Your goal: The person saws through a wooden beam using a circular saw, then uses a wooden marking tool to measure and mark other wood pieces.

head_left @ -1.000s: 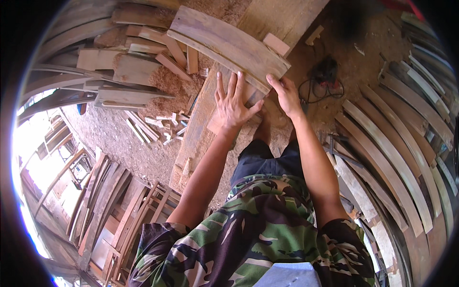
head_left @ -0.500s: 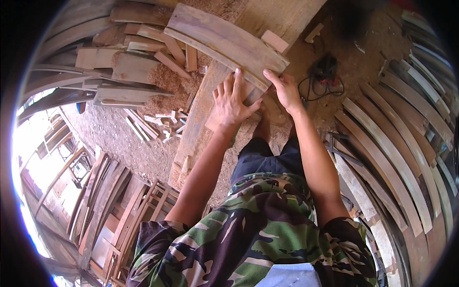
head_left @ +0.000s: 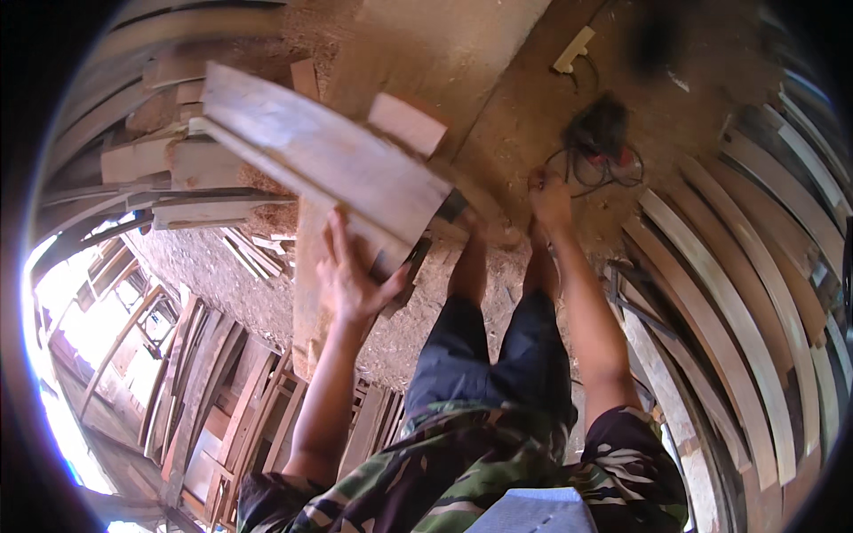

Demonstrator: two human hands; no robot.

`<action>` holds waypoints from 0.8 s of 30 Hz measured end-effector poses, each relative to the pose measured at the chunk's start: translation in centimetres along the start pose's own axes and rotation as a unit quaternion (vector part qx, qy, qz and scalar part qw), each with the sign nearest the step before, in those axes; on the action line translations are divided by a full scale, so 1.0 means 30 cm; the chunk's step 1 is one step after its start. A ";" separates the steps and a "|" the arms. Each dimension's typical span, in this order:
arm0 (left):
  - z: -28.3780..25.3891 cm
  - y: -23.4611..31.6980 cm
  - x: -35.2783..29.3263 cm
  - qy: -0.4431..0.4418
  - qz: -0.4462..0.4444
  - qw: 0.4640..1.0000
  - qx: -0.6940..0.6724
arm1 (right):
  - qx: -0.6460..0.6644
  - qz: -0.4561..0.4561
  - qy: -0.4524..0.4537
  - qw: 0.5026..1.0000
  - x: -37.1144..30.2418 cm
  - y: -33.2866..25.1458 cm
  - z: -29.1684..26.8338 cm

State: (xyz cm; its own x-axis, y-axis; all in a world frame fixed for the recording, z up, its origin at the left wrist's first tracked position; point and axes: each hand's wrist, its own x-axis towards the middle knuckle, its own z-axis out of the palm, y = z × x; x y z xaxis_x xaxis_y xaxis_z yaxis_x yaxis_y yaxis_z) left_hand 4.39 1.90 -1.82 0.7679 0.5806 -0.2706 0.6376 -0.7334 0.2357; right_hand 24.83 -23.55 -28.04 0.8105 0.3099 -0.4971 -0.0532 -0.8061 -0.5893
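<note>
A wide, slightly curved wooden board lies slanted across a wooden plank bench. A narrower wood strip runs along its near long edge. My left hand is open, thumb and fingers spread, its fingertips at the strip's edge. Away from the board on the right, my right hand is low, beyond my leg. Its fingers are blurred and shaded, so whether they hold anything is unclear. A short wood block lies beside the board's far edge.
Curved timber pieces stand stacked on the right. A dark power tool with a cord rests on the floor, near a small wood piece. Boards are piled at the left, and thin offcuts lie on the sawdust-covered floor.
My right hand has left the board's right end and moved lower right. The board appears farther left in view, my left hand still at its near edge. The whole view has shifted.
</note>
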 end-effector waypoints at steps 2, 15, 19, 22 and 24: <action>0.021 -0.048 0.011 -0.006 0.000 1.000 -0.023 | -0.212 -0.054 -0.079 0.973 0.187 0.348 0.190; 0.087 -0.222 -0.065 0.017 0.061 0.993 -0.095 | -0.523 0.001 -0.241 0.817 0.835 1.083 0.132; -0.007 -0.027 -0.058 0.070 0.058 0.996 0.018 | -0.315 -0.257 -0.188 0.894 0.833 0.701 -0.368; -0.031 -0.010 0.036 0.063 0.093 0.994 -0.013 | -0.156 -0.235 -0.159 0.946 0.601 0.503 -0.751; -0.051 0.003 0.021 0.062 0.080 0.994 -0.037 | -0.002 0.020 -0.218 0.976 0.301 0.174 -0.930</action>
State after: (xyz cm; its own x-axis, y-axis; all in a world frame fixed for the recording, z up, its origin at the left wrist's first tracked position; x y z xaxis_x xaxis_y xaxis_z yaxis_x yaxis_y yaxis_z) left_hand 5.03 2.73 -0.55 0.8591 0.5002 -0.1082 0.5051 -0.7950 0.3359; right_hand 48.17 -39.02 -17.83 0.4817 0.4626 -0.7443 -0.0769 -0.8237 -0.5617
